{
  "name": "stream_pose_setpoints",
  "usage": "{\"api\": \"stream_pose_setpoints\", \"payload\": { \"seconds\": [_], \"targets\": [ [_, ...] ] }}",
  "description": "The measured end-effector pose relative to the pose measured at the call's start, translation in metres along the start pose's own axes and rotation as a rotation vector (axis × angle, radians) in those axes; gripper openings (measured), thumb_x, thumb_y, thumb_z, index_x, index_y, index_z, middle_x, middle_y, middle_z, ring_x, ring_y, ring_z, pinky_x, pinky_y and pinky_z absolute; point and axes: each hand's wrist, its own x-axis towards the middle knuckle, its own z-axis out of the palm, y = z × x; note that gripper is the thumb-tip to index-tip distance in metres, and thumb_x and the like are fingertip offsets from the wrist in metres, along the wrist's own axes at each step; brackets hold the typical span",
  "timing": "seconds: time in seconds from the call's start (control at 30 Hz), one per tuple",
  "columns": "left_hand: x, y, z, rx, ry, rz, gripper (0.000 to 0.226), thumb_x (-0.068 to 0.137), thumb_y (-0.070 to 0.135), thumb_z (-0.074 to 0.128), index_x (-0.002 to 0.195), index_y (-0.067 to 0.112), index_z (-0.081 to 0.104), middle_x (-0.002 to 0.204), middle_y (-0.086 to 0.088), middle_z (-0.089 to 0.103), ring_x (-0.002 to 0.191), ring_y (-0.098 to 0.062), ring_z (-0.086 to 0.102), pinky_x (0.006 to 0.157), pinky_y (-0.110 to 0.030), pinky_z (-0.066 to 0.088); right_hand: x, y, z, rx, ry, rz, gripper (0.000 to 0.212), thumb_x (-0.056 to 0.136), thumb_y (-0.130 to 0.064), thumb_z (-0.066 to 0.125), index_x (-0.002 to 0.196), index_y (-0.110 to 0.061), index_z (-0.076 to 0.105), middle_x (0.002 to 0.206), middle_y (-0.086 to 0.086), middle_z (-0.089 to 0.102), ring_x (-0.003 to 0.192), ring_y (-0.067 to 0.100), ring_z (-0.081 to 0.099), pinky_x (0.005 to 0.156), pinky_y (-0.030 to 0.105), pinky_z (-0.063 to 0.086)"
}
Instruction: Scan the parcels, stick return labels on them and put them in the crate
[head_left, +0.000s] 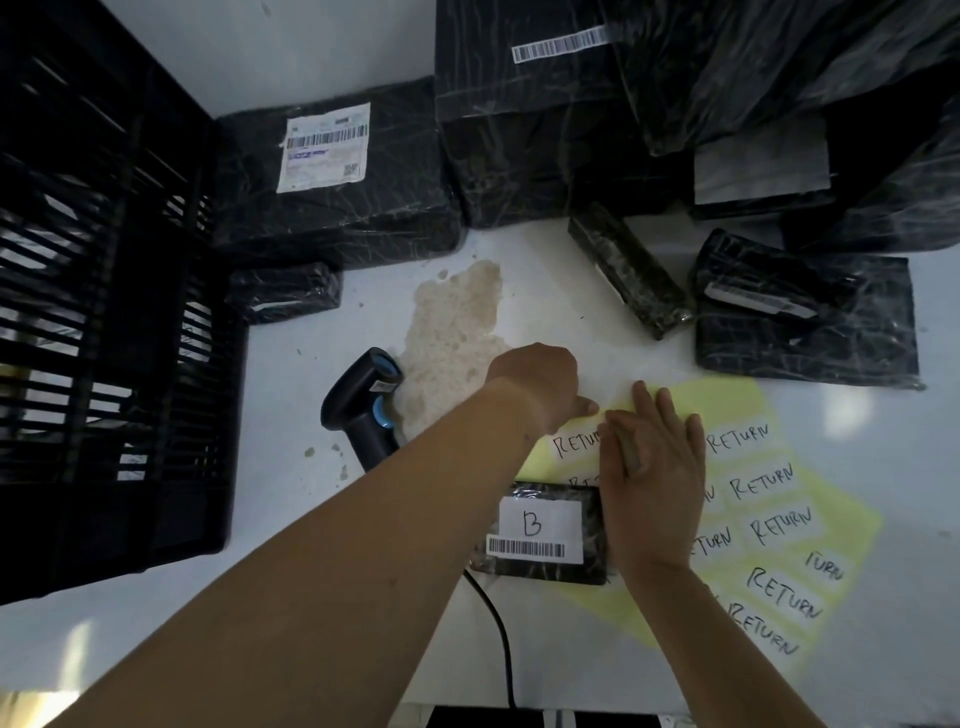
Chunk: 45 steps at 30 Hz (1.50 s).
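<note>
Seen from above, a person's two bare arms reach across a white desk (597, 291) towards a yellow label sheet (769, 519) that carries many white stickers, each with RETURN handwritten on it. The left hand (535, 387) is curled into a loose fist at the sheet's far left corner, and its fingertips seem to pinch the edge of the nearest return label (571, 444), though the pinch itself is partly hidden. The right hand (649, 467) lies just beside it with its fingers (670, 410) straight and spread, pressing the sheet flat against the desk. Just in front of the hands, overlapping the sheet's near left edge, lies a small black wrapped parcel (540, 530) with a white sticker showing the letter B and a barcode; it has no return label yet. A black handheld scanner (363, 400) lies on the desk to the left, beside a pale brown stain (452, 322), and its cable (498, 623) runs back towards the person. Further left stands a black slatted crate (104, 312). More black wrapped parcels (337, 171) are stacked and scattered along the far side of the desk. The step in hand looks like peeling a label off the sheet. The next move probably calls for lifting it cleanly while the right hand keeps the sheet down, then pressing it onto the parcel without covering the barcode, before the parcel goes left into the crate.
</note>
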Motion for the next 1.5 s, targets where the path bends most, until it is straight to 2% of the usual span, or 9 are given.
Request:
{"api": "stream_pose_setpoints", "payload": {
  "seconds": [0.57,0.8,0.97,1.07,1.13,1.23,1.33,1.4,1.5],
  "targets": [
    [-0.002,-0.003,0.008,-0.022,0.06,0.012,0.05,0.099,0.053,0.054,0.066,0.016,0.053,0.062,0.003,0.065,0.069,-0.017,0.064,0.085,-0.037,0.056,0.006,-0.008,-0.008,-0.054,-0.018,-0.006,0.006,0.094,-0.014,0.062,0.093,-0.016,0.068,0.145,0.001,0.054,0.14,0.022,0.042,0.122,0.042,0.021],
    [-0.001,-0.005,0.006,0.012,0.08,-0.006,0.048,0.095,0.057,0.058,0.07,0.017,0.046,0.075,0.001,0.052,0.079,-0.022,0.055,0.066,-0.032,0.041,0.004,-0.01,-0.015,-0.059,-0.127,-0.126,0.009,0.1,-0.007,0.047,0.095,-0.01,0.053,0.13,0.01,0.045,0.119,0.029,0.039,0.102,0.058,0.039],
    [-0.001,-0.005,0.004,0.023,0.07,0.001,0.05,0.096,0.057,0.057,0.069,0.017,0.044,0.073,0.001,0.049,0.079,-0.022,0.053,0.069,-0.032,0.04,-0.009,-0.014,-0.039,0.145,-0.223,-0.155,0.014,0.104,-0.014,0.036,0.094,-0.015,0.046,0.094,-0.004,0.049,0.086,0.016,0.046,0.094,0.049,0.046],
    [-0.004,-0.005,0.004,0.022,0.073,0.001,0.049,0.097,0.056,0.056,0.069,0.017,0.045,0.075,0.001,0.051,0.079,-0.022,0.055,0.067,-0.032,0.039,-0.011,-0.016,-0.054,0.315,-0.225,-0.032,0.013,0.107,-0.021,0.036,0.098,-0.02,0.044,0.075,0.003,0.053,0.062,0.016,0.051,0.058,0.036,0.045],
    [-0.008,-0.006,0.005,0.025,0.087,0.005,0.047,0.098,0.056,0.054,0.075,0.015,0.052,0.08,-0.001,0.056,0.081,-0.023,0.057,0.067,-0.032,0.041,-0.008,-0.016,-0.065,0.391,-0.17,0.077,0.01,0.106,-0.013,0.039,0.098,-0.013,0.045,0.066,0.006,0.048,0.051,0.011,0.043,0.049,0.031,0.035],
    [-0.025,-0.007,0.011,-0.116,0.166,0.016,0.041,0.102,0.05,0.046,0.086,0.015,0.058,0.085,-0.002,0.061,0.083,-0.023,0.06,0.068,-0.033,0.043,-0.001,-0.014,-0.079,0.444,-0.116,0.178,0.008,0.105,-0.007,0.042,0.099,-0.007,0.048,0.074,0.008,0.049,0.057,0.008,0.041,0.051,0.019,0.033],
    [-0.059,-0.014,0.024,-0.512,0.379,-0.017,0.026,0.103,0.036,0.045,0.084,0.019,0.052,0.078,0.002,0.06,0.073,-0.018,0.058,0.064,-0.031,0.042,0.003,-0.011,-0.087,0.483,-0.12,0.252,0.006,0.103,-0.008,0.047,0.099,-0.009,0.052,0.085,0.008,0.056,0.065,0.01,0.047,0.058,0.012,0.037],
    [-0.086,-0.026,0.039,-0.636,0.487,-0.051,0.006,0.095,0.025,0.055,0.1,0.021,0.055,0.097,0.007,0.06,0.084,-0.014,0.057,0.071,-0.031,0.046,0.002,-0.013,-0.091,0.51,-0.15,0.294,0.008,0.1,-0.008,0.05,0.097,-0.014,0.055,0.088,0.003,0.06,0.076,0.017,0.054,0.062,0.011,0.039],
    [-0.122,-0.036,0.068,-0.714,0.433,-0.141,0.039,0.089,0.016,0.062,0.125,0.023,0.049,0.121,0.011,0.046,0.105,-0.012,0.052,0.082,-0.028,0.048,-0.009,-0.023,-0.09,0.526,-0.254,0.28,0.011,0.1,-0.011,0.052,0.095,-0.017,0.058,0.086,0.001,0.061,0.079,0.018,0.056,0.062,0.012,0.041]
  ]
}}
